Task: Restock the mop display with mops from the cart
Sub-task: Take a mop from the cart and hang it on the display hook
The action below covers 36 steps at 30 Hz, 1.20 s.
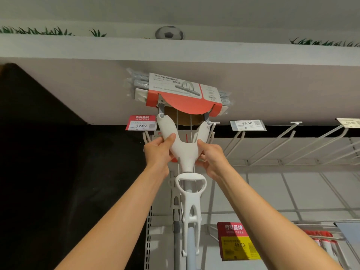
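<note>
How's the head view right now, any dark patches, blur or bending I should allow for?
Head view: left side beside the display is almost black; the mop and both hands, left hand and right hand, are evenly lit; wide-angle bending curves the shelf edge; the yellow price tag is blurred.

White mop (pixel 184 151) with red-and-white card sleeve (pixel 185 94) (pale grey pole), red price tag (pixel 141 122)

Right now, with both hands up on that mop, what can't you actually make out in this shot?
- Hook under the mop: head view, hidden behind the yoke and both hands, so whether it is hung cannot be told.
- Mop pole's lower end: cut off by the bottom edge.
- Print on the red and white sleeve: too small and blurred.
- Left hand and right hand: fingertips hidden behind the yoke.
- Far-right price tag: cut by the edge, blurred.
</note>
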Available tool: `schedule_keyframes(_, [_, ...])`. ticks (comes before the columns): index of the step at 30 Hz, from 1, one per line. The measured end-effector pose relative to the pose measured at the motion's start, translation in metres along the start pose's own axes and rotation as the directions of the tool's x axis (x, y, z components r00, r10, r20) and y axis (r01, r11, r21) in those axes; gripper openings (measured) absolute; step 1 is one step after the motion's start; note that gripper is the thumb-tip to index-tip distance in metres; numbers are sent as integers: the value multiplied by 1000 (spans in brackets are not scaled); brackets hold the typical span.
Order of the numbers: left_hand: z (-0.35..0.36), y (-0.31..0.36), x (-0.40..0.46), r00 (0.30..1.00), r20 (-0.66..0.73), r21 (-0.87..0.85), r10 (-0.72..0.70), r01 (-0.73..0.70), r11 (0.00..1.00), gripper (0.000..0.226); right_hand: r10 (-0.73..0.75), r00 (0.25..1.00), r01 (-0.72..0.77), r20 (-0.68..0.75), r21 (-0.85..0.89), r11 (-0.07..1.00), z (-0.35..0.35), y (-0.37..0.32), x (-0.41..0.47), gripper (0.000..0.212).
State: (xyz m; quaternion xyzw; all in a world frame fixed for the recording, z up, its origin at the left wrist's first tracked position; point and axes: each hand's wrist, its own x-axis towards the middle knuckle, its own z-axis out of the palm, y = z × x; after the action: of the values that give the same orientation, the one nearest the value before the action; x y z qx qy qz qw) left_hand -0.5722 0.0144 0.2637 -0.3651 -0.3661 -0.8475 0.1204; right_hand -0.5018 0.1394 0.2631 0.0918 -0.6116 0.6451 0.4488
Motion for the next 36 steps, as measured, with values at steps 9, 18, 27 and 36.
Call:
schedule_keyframes(9, [-10,-26,21,993,31,-75,-114,116,990,10,17,998,-20,-66,-50,999,6,16,21,15])
schedule_keyframes(18, [-30,-54,49,965,51,17,-256,256,967,30,78,988,-90,-134,-91,992,20,46,49,11])
schedule_keyframes(27, [-55,-96,64,933,68,50,-355,352,935,38,148,973,-162,-178,-66,985,30,99,66,25])
schedule_keyframes(36, [-77,-137,67,893,73,68,-444,440,895,38,292,938,-303,-186,-31,953,21,140,72,34])
